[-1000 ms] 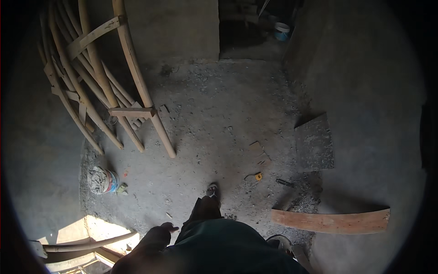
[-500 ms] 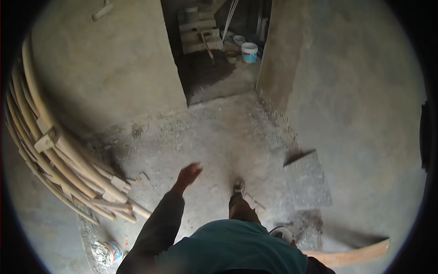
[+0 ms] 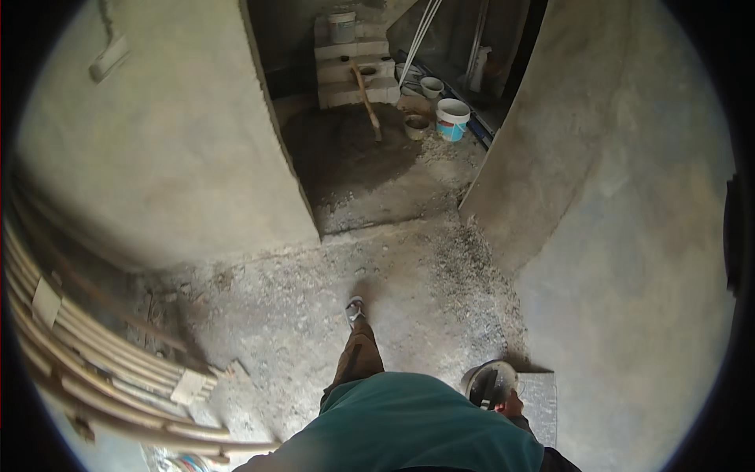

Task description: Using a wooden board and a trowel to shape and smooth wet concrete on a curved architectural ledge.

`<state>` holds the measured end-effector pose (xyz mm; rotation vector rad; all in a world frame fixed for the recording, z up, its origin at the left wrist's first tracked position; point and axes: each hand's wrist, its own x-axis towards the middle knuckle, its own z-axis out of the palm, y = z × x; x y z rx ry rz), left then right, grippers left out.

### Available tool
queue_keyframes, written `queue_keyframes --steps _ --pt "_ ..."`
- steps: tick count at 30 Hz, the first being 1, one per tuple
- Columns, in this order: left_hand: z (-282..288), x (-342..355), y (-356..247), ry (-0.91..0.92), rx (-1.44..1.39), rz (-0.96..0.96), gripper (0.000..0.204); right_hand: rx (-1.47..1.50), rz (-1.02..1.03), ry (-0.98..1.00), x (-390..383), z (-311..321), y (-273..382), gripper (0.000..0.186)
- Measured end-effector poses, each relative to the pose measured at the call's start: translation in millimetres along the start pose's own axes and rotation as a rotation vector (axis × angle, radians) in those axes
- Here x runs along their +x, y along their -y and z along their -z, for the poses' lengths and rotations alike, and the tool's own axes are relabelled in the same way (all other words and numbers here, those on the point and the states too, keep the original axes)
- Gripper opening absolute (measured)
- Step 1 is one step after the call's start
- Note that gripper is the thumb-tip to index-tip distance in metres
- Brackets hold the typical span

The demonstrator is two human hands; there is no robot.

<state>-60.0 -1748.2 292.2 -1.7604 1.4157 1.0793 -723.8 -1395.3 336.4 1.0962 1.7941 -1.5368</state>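
At the lower right, my right hand (image 3: pixel 511 405) is closed on the rim of a grey round bowl (image 3: pixel 474 384), which hangs beside my body. A dark, flat-edged tool (image 3: pixel 489 387) lies inside the bowl; its exact kind is unclear. My right fingers show only in part. My left hand is out of view. One of my feet, in a sandal (image 3: pixel 354 309), is out in front on the rough floor (image 3: pixel 409 275).
Ahead, a doorway opens onto a dark wet patch (image 3: pixel 330 165), a wooden-handled tool (image 3: pixel 367 106), steps (image 3: pixel 338 94) and a white-and-blue bucket (image 3: pixel 453 126). Bundled poles (image 3: pixel 118 346) lie left. A grey board (image 3: pixel 540 409) is at right, next to the bowl.
I have moved forward, so the doorway looks nearer and larger. My left hand has gone out of view. The bowl and my right hand now show more fully.
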Motion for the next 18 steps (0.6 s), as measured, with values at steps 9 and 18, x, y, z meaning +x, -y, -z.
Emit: queue_keyframes --steps 9,18 --pt "355.0 170.0 -503.4 -0.634 0.173 -0.690 0.066 -0.116 0.371 0.021 20.1 -207.8 92.3 0.037" --pt "636.3 54.0 -923.1 -0.477 -0.546 -1.257 0.057 -0.884 0.338 -0.244 -31.3 -427.8 233.1 0.053"
